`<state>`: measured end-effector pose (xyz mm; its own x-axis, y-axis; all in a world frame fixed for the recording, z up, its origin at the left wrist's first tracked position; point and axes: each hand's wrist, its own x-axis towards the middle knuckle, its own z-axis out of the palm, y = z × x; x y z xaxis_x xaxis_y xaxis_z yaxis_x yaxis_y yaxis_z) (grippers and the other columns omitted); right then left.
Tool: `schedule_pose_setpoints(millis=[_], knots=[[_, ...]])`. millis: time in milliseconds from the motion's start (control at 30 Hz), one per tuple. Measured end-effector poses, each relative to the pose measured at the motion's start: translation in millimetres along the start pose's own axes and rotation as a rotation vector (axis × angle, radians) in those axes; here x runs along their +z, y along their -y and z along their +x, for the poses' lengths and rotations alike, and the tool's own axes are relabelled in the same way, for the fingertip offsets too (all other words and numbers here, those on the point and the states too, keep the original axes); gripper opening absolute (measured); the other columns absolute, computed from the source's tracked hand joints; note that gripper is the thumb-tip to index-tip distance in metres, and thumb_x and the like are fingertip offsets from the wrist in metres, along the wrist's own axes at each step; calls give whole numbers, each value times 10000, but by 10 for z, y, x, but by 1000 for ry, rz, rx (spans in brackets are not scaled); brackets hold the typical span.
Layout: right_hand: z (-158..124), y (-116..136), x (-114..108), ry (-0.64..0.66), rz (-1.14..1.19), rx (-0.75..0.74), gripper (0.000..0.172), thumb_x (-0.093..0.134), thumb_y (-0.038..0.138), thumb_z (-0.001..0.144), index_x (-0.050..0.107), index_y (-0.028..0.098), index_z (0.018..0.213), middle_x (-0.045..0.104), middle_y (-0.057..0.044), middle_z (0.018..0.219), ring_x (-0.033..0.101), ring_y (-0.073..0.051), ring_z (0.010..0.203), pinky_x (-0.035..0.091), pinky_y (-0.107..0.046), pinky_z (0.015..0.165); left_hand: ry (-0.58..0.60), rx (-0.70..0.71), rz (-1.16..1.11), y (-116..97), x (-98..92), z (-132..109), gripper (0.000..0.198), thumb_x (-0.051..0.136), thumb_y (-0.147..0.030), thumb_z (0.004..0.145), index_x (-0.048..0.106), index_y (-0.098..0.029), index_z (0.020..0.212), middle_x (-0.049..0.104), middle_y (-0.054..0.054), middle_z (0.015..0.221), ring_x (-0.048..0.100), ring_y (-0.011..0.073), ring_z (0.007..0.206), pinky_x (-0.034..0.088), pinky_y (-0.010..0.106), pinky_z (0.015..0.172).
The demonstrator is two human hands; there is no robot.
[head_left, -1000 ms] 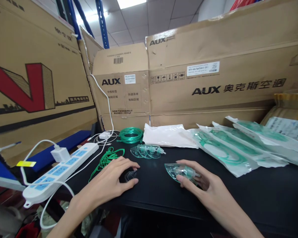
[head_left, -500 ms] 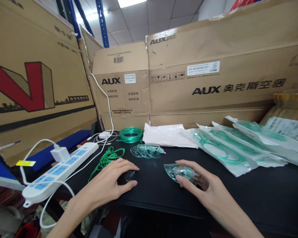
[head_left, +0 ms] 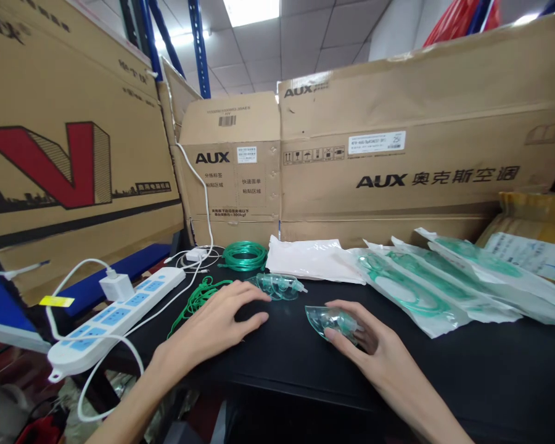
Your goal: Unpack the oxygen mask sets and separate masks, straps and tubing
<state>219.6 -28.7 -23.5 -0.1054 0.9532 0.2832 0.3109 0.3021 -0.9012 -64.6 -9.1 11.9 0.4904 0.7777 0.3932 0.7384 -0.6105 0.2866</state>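
Observation:
In the head view my right hand [head_left: 379, 345] is closed around a see-through greenish oxygen mask [head_left: 321, 320], thumb in front and fingers behind it. The mask lies low over the black table, its pointed end to the left. My left hand [head_left: 217, 317] is palm down with thumb and fingers apart. Its fingertips reach the left end of a row of overlapping oxygen masks [head_left: 284, 285]; whether they touch cannot be told. Green elastic straps [head_left: 197, 300] lie tangled left of that hand, and a coil of green tubing [head_left: 244, 256] sits behind it.
A white pouch [head_left: 312, 259] lies at the back. Several packed masks in see-through bags [head_left: 407, 287] overlap on the right. A white power strip [head_left: 120, 317] with a charger [head_left: 116, 287] and cables is at left. Cardboard boxes [head_left: 231, 166] wall the back and left.
My left hand has moved forward and right, now covering part of the mask row. The small glossy pieces seen beneath it are now out of sight. My right hand keeps its mask nearly in place.

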Motion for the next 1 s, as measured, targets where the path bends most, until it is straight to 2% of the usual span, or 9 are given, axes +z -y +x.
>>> schedule_pose_setpoints(millis=[133,233,333,467,600,733,1000], knots=[[86,-15,-26,-17,-55,-66,349,681,483,809,609,250,1059,689,-46,1082,690,-221,966,552,-319,862,-66,60,-10,37,67,400,285,521,-381,1003,610,-273,1251,635,24,1267,572,211,1196,429,357,1059],[246,1,-103,-8,-193,-114,295,671,452,796,607,248,999,698,-53,1049,680,-240,989,547,-341,845,-32,93,-18,143,127,645,303,541,-374,995,615,-245,1259,645,49,1266,563,230,1225,417,357,1061],[485,56,-177,-19,-317,-123,255,705,394,764,630,251,962,712,-51,997,663,-270,1008,522,-397,878,13,117,-27,249,171,773,287,611,-370,960,653,-235,1210,670,52,1243,589,237,1205,431,337,1032],[823,126,-169,-38,-428,-120,284,751,318,780,652,226,1029,702,-82,1075,646,-271,1005,491,-450,923,39,131,-35,331,193,817,306,643,-375,942,662,-237,1215,682,48,1241,603,236,1175,426,331,1019],[1012,86,-43,16,-491,-147,287,681,328,908,641,173,1147,664,-81,1173,636,-244,1062,507,-472,934,49,119,-22,373,202,839,348,672,-401,917,669,-255,1232,692,43,1228,581,250,1159,416,346,1014],[1015,-17,37,111,-498,-182,295,629,343,956,631,179,1202,651,-85,1217,652,-229,1042,541,-455,902,44,95,-7,384,203,843,343,676,-406,909,686,-256,1218,710,42,1179,585,255,1119,438,349,974],[1000,-55,-44,217,-452,-275,318,634,327,956,623,178,1236,634,-94,1279,641,-249,1103,529,-483,939,40,99,9,369,193,835,344,684,-396,905,694,-245,1215,720,47,1185,605,250,1121,442,348,991]])
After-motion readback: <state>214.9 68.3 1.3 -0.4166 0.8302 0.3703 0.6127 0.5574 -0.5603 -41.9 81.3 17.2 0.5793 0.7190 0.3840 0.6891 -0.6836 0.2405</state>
